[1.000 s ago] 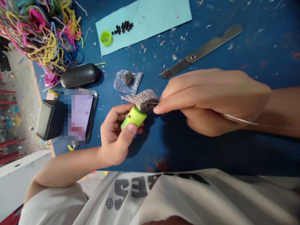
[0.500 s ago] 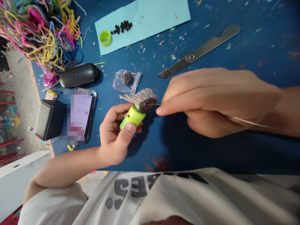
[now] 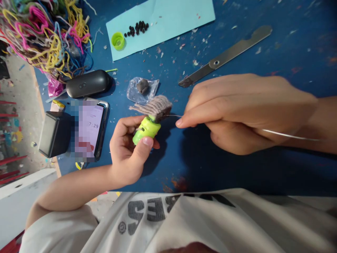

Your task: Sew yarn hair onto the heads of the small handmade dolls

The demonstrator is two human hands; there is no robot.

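My left hand (image 3: pixel 131 149) is closed around a small green figure (image 3: pixel 146 130), its thumb along the near side. The figure's top is a dark brown clay head (image 3: pixel 161 114), with strands of greyish yarn (image 3: pixel 155 105) lying over it like hair. My right hand (image 3: pixel 237 112) pinches a thin wire (image 3: pixel 172 115) whose tip touches the side of the clay head. Whether the tip goes into the clay I cannot tell. A pale length of the wire shows again behind the hand, by the wrist.
A metal blade (image 3: pixel 226 56) lies beyond my right hand. Dark clay in a clear bag (image 3: pixel 143 88) sits behind the figure. Black beads (image 3: pixel 137 28) and a green cap (image 3: pixel 117 41) rest on blue paper (image 3: pixel 181 21). Leftward are yarn (image 3: pixel 50 38), a black case (image 3: pixel 89 84), a phone (image 3: pixel 91 130) and a black box (image 3: pixel 55 133).
My left hand has shifted slightly left and tilted the figure, so the clay head's face turns more away. The right hand has barely moved, still pinching the wire.
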